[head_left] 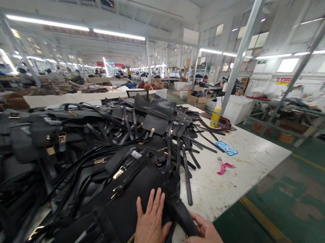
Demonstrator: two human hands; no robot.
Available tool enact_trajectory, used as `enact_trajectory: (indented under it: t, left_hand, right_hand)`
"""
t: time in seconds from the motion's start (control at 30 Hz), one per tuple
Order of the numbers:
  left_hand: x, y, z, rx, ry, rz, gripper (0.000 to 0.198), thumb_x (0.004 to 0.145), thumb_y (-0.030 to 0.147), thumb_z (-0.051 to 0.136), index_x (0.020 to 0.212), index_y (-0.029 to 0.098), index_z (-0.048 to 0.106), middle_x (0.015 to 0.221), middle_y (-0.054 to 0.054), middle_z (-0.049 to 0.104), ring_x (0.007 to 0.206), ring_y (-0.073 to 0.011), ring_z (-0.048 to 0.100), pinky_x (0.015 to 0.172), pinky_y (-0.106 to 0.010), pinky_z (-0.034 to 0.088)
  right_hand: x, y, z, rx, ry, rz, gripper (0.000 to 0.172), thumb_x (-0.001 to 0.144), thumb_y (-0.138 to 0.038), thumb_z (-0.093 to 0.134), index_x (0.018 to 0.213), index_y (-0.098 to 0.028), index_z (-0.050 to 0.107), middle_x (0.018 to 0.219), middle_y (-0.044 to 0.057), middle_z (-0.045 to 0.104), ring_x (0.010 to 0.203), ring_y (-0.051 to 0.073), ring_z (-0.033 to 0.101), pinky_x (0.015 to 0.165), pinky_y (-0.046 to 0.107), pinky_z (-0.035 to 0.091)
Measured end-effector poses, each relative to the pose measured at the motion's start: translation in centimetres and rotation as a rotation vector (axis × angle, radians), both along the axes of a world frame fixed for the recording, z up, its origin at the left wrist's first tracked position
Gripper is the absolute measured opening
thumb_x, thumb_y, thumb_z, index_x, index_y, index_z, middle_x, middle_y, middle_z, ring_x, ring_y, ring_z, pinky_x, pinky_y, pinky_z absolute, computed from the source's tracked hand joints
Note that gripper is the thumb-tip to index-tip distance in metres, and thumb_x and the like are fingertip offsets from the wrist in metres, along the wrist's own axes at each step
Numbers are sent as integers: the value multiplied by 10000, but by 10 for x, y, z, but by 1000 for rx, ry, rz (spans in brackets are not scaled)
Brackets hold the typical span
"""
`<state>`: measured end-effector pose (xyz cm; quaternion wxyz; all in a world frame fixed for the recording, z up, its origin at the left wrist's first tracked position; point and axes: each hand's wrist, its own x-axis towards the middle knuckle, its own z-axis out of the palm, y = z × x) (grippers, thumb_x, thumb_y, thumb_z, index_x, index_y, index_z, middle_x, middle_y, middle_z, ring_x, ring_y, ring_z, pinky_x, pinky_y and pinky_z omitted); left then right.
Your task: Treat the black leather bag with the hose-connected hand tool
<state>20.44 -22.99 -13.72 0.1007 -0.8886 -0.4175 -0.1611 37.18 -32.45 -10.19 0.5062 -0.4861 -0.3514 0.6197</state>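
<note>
Flat on the nearest black leather bag panel (pixel 126 210), the left hand (pixel 149 228) presses down with fingers spread. Just beside it, the right hand (pixel 208 241) curls around a thick black leather handle strap (pixel 180 214), fingers wrapped shut on it at the edge of the white worktable (pixel 233 178). Handling of this one piece looks underway; the strap seems to need steady tension while the panel is pinned.

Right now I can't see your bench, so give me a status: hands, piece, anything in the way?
Left hand flat on black bag panel. Right hand gripping black strap. Heap of black straps crowds the table.
</note>
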Motion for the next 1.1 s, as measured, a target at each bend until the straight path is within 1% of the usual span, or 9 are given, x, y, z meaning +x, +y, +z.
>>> enact_trajectory:
  t: [0.1, 0.2, 0.4, 0.6, 0.7, 0.8, 0.9, 1.03, 1.1]
  left_hand:
    - [0, 0, -2, 3, 3, 14, 633, 751, 437, 410, 1319, 185, 293, 1419, -77, 201, 1309, -279, 69, 1006, -607, 7]
    - [3, -1, -2, 2, 15, 22, 631, 758, 437, 400, 1324, 187, 279, 1423, -70, 185, 1310, -274, 59, 1006, -606, -6]
    - [2, 0, -2, -12, 25, 17, 617, 780, 426, 381, 1334, 189, 248, 1430, -55, 159, 1310, -268, 64, 1011, -603, -3]
    - [1, -1, -5, -11, 2, -3, 597, 786, 398, 383, 1323, 161, 276, 1421, -78, 192, 1306, -286, 79, 1008, -611, 1]
    - [2, -5, -5, -22, -28, -8, 616, 776, 406, 408, 1327, 169, 265, 1419, -78, 206, 1303, -289, 96, 1008, -614, 12]
    - [-5, -6, 4, -63, -72, -69, 623, 768, 349, 458, 1335, 215, 236, 1408, -63, 252, 1294, -279, 153, 1012, -598, 83]
    - [-35, 10, 19, -44, -207, -18, 512, 810, 245, 405, 1307, 201, 289, 1370, -73, 332, 1277, -216, 221, 1018, -484, 208]
    - [-112, 47, 26, -18, -353, 473, 469, 800, 322, 391, 1228, 131, 389, 1221, -129, 471, 1153, -256, 403, 901, -452, 355]
    - [-148, 62, 22, -168, -278, 565, 493, 764, 352, 411, 1201, 125, 429, 1120, -121, 531, 1053, -271, 489, 826, -436, 408]
  right_hand:
    - [8, 22, -5, 32, -19, -78, 759, 643, -294, 607, 1293, -109, 264, 486, -41, 602, 323, 117, 490, 338, 211, 407]
    - [19, 21, -1, 42, -18, -117, 742, 679, -309, 593, 1309, -135, 242, 522, -43, 608, 335, 105, 495, 347, 198, 405]
    - [17, -9, 2, -41, 0, 22, 825, 599, -245, 621, 1314, -71, 246, 496, -9, 623, 322, 123, 513, 302, 184, 414]
    - [6, 22, 7, -36, -65, 33, 749, 606, -181, 581, 1290, -78, 294, 457, -41, 596, 301, 136, 505, 280, 206, 422]
    - [9, 35, 4, 4, -128, -58, 712, 654, -222, 574, 1296, -97, 291, 443, -56, 584, 296, 127, 489, 298, 207, 412]
    - [16, 40, -2, 34, -193, -193, 743, 696, -282, 574, 1328, -126, 217, 451, -74, 574, 319, 120, 495, 330, 202, 408]
    - [21, 33, -6, 30, -214, -242, 807, 686, -331, 603, 1340, -129, 176, 453, -73, 574, 328, 134, 504, 338, 218, 410]
    - [19, 7, -16, 35, -211, -234, 853, 681, -366, 600, 1350, -100, 143, 445, -54, 584, 312, 157, 508, 321, 237, 407]
    - [19, -3, -26, 12, -227, -244, 873, 641, -391, 613, 1344, -78, 203, 543, 1, 651, 429, 210, 594, 389, 271, 475]
